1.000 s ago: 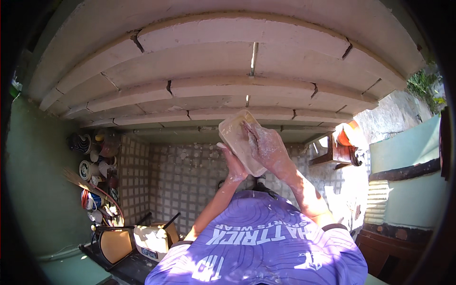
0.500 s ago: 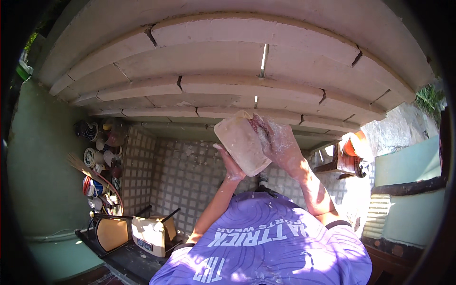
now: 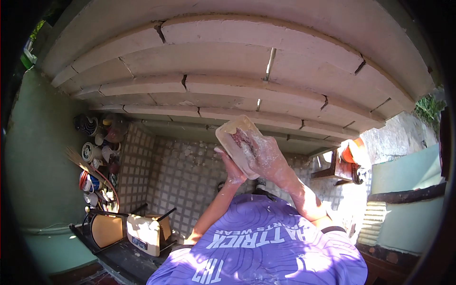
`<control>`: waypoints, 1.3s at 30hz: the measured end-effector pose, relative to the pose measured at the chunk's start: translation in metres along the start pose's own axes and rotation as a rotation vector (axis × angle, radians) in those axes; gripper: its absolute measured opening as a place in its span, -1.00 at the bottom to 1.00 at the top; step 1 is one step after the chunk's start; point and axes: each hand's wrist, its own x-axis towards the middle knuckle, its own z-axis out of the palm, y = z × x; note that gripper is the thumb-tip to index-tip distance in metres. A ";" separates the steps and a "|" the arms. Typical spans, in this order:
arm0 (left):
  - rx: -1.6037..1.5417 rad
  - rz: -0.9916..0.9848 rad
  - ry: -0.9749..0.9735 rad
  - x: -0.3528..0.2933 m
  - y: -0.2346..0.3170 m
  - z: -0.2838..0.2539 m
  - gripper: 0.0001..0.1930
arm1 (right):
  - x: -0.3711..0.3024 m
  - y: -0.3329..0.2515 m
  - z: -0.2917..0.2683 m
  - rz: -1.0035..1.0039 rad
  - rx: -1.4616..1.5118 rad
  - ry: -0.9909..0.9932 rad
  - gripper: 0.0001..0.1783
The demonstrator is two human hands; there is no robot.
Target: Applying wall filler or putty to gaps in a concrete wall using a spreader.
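A shallow off-white rectangular tub [image 3: 226, 133] is held up in front of my chest, smeared with whitish paste. My left hand [image 3: 232, 167] grips its lower left side from below, with the thumb along the edge. White residue coats my right hand [image 3: 269, 156], which reaches over the tub's right side with its fingers curled inside. Under those fingers shows a reddish speckled piece [image 3: 241, 138], perhaps cloth or mesh; its kind is unclear. My right fingertips are mostly hidden.
Pale slatted panels [image 3: 256, 88] with cracked joints span the area ahead. Buckets [image 3: 90, 152] and tools line the left wall. A chair [image 3: 108, 231] stands at lower left, a wooden stand [image 3: 332, 168] with an orange item [image 3: 351, 152] at right. White spots mark the tiled floor [image 3: 178, 185].
The tub has tilted, so its inside shows more now. My right hand has moved slightly left and down, further over the tub, with the reddish piece.
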 end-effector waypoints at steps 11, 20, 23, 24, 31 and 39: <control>-0.013 -0.025 -0.078 -0.012 0.018 -0.002 -0.03 | 0.014 -0.001 -0.018 0.035 -0.043 -0.062 -0.55; -0.020 -0.069 -0.073 -0.014 0.027 -0.013 -0.06 | 0.018 0.016 -0.019 -0.001 -0.187 0.011 -0.50; 0.054 -0.047 -0.073 -0.011 0.027 -0.010 -0.04 | 0.014 0.025 -0.007 0.100 -0.356 -0.154 -0.49; 0.080 -0.022 -0.047 -0.009 0.026 -0.009 -0.04 | 0.010 0.026 0.001 0.101 -0.356 -0.154 -0.49; -0.026 -0.055 -0.082 0.003 0.030 -0.022 -0.10 | 0.009 -0.008 0.006 0.001 -0.010 -0.075 -0.58; -0.046 -0.071 -0.114 0.007 0.027 -0.022 -0.07 | 0.028 0.018 -0.012 0.035 -0.172 -0.063 -0.54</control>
